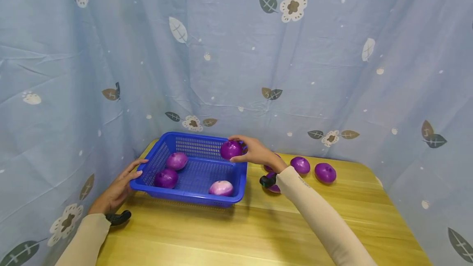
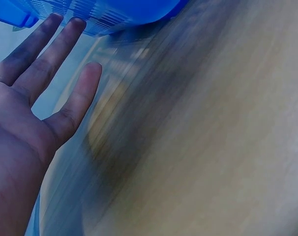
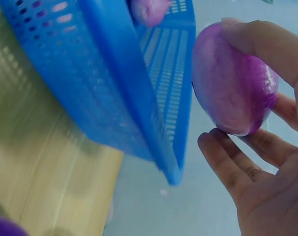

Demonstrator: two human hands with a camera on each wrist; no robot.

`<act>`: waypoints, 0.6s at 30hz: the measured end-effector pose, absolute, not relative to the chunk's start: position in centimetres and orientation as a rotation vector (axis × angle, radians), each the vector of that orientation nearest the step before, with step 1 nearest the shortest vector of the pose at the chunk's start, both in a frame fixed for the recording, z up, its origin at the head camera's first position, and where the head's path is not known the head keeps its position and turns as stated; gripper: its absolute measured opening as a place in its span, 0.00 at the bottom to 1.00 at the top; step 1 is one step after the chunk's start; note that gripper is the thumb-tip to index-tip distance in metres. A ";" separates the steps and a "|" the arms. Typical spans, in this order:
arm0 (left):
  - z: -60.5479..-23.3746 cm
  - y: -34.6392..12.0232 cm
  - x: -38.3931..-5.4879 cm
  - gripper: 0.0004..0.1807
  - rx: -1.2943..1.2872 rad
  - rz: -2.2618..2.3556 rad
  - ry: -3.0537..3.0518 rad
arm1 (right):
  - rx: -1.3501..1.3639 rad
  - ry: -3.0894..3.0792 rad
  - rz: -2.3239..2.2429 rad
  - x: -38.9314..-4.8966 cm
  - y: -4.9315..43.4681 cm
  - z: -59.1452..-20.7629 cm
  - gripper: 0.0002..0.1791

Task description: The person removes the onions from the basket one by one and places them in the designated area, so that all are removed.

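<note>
Left: cream sleeve (image 1: 86, 239), black wrist device (image 1: 119, 217), then left hand (image 1: 119, 188), fingers mostly straight and spread, grip wide, fingertips at the left rim of the blue basket (image 1: 184, 195). The left wrist view shows fingertips against the basket's side, thumb apart from the fingers.

Basket sits on the wood table (image 1: 177, 237), toward its back left. Inside, left part: dark onion (image 1: 166, 179) nearer the front, lighter onion (image 1: 177, 161) just behind it. Inside, front right: pale onion (image 1: 221, 188), whitish on top.

Right hand (image 1: 255, 151) pinches the held onion (image 1: 230, 150) between thumb and fingers, up at the basket's back right corner; cannot tell if it touches the rim. Right wrist view: thumb on one side, fingertips on the other.

Right of basket, on table: two onions partly hidden by the right forearm, back one (image 1: 267, 168) and front one (image 1: 274, 189). Farther right, two more, apart: near-forearm onion (image 1: 300, 165), then rightmost onion (image 1: 325, 173).

Behind everything: blue curtain (image 1: 229, 52) with flowers and leaves.
</note>
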State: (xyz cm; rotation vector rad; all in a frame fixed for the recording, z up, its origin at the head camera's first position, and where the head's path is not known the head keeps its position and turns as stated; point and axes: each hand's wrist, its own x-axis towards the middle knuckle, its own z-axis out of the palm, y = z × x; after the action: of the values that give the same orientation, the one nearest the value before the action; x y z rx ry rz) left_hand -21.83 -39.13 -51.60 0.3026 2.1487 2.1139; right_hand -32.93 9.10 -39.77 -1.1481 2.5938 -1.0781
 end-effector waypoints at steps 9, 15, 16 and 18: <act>-51.6 -39.0 -21.7 0.26 0.276 2.118 2.166 | -1.107 2.653 -1.119 -32.4 12.6 -39.8 0.41; -51.7 -39.1 -21.8 0.26 0.314 2.131 2.152 | -1.097 2.659 -1.135 -31.8 14.8 -39.7 0.42; -51.7 -39.2 -21.9 0.26 0.316 2.129 2.149 | -1.081 2.663 -1.140 -31.7 15.1 -39.7 0.41; -51.8 -39.2 -21.9 0.26 0.315 2.135 2.141 | -1.037 2.661 -1.167 -31.5 15.8 -39.8 0.41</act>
State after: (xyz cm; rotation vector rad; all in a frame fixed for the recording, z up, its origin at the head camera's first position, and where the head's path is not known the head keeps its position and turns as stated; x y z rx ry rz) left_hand -21.92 -39.22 -51.83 0.3149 2.1410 2.1352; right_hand -31.51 15.82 -39.77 -1.0365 2.6613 -1.1667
